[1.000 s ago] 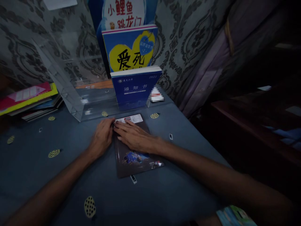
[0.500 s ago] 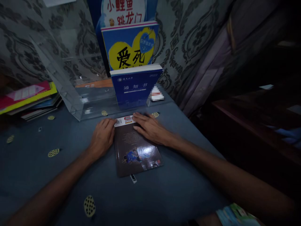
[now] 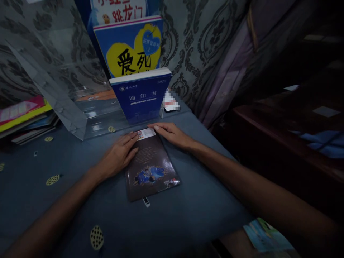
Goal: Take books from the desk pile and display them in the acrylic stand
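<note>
A dark brown book [image 3: 150,154] lies flat on the table, with small text and a blue picture on its upward side. Across its top edge runs a white label strip [image 3: 147,133], partly covered. My left hand [image 3: 120,154] rests over the upper left part of the cover, fingers stretched out and lying on the label. At the top right corner, my right hand [image 3: 173,134] lies along the edge with its fingers extended, the fingertips touching the corner. Neither hand is wrapped round the book.
A clear acrylic rack [image 3: 80,123] stands behind, holding a dark blue booklet [image 3: 142,98], a blue and yellow book [image 3: 129,46] and another book behind. Books lie stacked [image 3: 27,118] at the left. A purple curtain [image 3: 228,68] hangs beyond the table's right edge.
My left hand has moved from the book's left edge onto the cover and label. My right hand has slid off the label to the top right corner. The view has shifted right.
</note>
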Tool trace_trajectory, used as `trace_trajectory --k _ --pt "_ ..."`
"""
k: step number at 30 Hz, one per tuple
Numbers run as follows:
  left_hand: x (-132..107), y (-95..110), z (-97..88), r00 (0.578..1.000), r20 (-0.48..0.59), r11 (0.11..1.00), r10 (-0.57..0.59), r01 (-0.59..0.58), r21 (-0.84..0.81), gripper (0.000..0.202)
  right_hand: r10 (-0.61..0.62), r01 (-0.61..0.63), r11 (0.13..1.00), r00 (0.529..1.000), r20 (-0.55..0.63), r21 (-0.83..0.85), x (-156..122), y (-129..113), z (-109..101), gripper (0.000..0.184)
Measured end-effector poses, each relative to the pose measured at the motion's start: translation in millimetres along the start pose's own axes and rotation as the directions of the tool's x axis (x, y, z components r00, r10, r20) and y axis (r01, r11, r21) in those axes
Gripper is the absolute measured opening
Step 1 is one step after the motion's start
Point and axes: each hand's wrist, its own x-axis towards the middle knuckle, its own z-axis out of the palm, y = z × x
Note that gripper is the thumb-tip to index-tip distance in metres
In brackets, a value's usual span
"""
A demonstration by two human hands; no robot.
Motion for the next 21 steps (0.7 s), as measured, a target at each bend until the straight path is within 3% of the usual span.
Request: trace_trajectory --k 4,9,21 --pt "24.0 8.7 -0.1 0.992 0.092 0.996 0.087 -0.087 -0.01 0.05 -0.01 0.01 0.999 1.0 -0.009 0.05 1.9 2.2 -1.5 0.04" --pt "44.5 16.9 6.1 0.984 0.113 0.99 0.14 -0.14 -0.008 0.047 -0.031 0.031 0.997 1.0 0.003 0.072 3.0 4.8 -1.8 0.045" --pt "39.0 28.8 3.8 0.963 0.169 0.977 0.209 -0.199 -0.073 0.047 -0.055 0.055 0.999 0.998 0.013 0.003 1.0 4.8 0.3 0.041"
